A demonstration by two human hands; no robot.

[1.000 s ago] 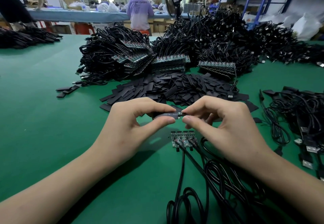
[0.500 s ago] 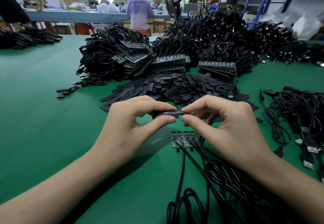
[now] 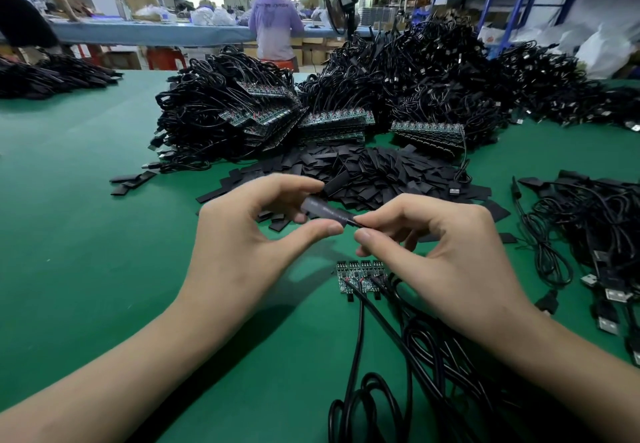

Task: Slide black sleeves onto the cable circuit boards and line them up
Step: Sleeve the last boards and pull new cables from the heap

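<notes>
sleeve pile (image 3: 363,172) behind boards (image 3: 362,274), cable heaps (image 3: 398,89) beyond

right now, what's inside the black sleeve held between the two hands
Only a thin black cable shows, leaving the black sleeve toward the right hand. Any circuit board inside is covered by the sleeve, which the left hand pinches.

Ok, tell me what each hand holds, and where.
Left hand pinches the black sleeve around its middle; right hand pinches the cable end at its mouth.
</notes>
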